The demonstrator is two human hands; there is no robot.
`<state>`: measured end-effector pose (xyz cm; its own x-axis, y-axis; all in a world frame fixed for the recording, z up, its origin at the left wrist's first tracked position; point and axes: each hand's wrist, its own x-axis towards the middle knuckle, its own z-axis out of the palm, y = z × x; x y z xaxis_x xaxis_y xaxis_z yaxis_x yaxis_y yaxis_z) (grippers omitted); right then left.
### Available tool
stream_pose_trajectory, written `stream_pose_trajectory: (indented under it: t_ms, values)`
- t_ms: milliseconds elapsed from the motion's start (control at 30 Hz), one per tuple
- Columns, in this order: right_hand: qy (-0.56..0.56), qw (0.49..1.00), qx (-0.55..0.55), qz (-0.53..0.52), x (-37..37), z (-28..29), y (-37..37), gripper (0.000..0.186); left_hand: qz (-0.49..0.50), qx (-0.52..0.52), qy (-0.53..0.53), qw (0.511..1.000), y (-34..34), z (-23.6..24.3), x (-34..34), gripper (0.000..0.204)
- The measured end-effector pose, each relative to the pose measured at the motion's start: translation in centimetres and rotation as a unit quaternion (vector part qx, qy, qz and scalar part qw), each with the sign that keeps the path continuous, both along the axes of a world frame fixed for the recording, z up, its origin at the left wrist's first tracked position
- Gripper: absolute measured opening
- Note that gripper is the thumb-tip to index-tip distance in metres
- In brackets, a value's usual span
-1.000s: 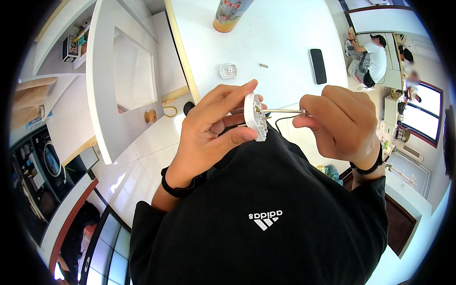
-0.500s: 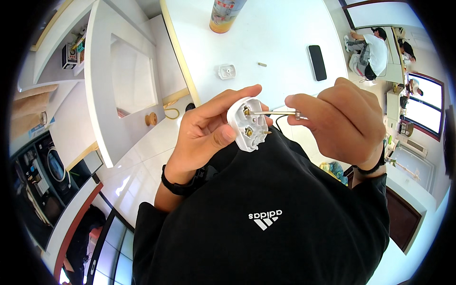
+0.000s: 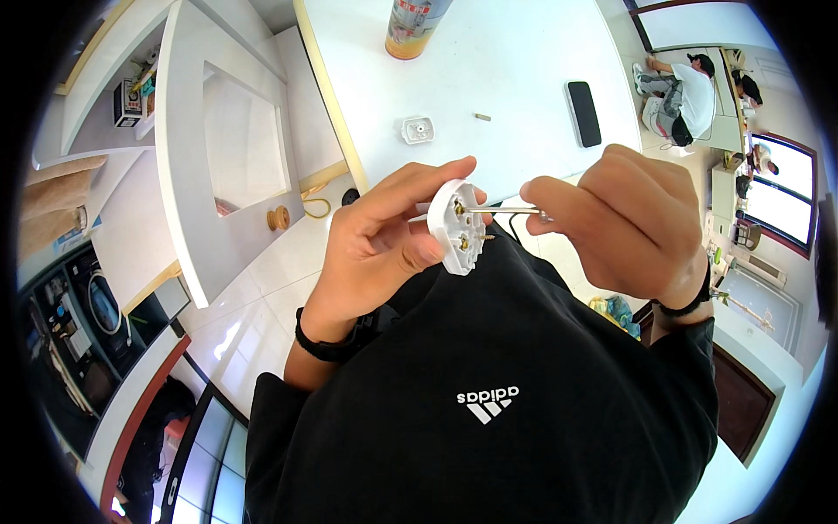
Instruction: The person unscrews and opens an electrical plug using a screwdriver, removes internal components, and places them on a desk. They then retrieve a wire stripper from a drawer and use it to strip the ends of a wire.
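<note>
White casing (image 3: pixel 449 236) pinched in left hand (image 3: pixel 374 231); screwdriver (image 3: pixel 504 210) gripped in right hand (image 3: pixel 633 225).
Open side turned rightward, presumably for the screwdriver's access.

We seem to be in a lived-in indoor room, more like a home than a workshop, though we cannot rule out a small office. Our landmark is the white table (image 3: pixel 524 61). Left of the table stands white household-style cabinetry, with a panelled door (image 3: pixel 188 210) and a round wooden knob (image 3: pixel 278 218); farther left of it, dark shelving (image 3: pixel 74 336) holds mixed belongings. Glossy pale floor tiles (image 3: pixel 249 327) spread below the table's left side. Right of the table, we see a seated person in a white top (image 3: pixel 694 96), then a bright, dark-framed window (image 3: pixel 784 201) with more people near it.
</note>
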<state>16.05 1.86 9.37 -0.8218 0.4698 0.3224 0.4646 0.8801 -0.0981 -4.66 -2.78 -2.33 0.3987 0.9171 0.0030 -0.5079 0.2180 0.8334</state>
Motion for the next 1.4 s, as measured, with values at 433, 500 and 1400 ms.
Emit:
stream_pose_trajectory:
  t_ms: [433,500,1400]
  values:
    - [-0.005,0.994,-0.103,-0.036,0.4,-1.3,-0.2,0.013,0.04,0.044,0.063,0.996,0.1,0.4,-0.1,0.056]
    - [0.013,0.99,-0.132,-0.05,0.4,-1.6,-0.3,0.013,0.048,0.044,0.078,0.995,0.0,0.5,0.0,0.055]
    - [0.112,0.944,-0.242,-0.193,-0.7,-1.9,-0.1,0.009,0.071,0.068,-0.013,0.995,1.6,-0.9,0.7,0.062]
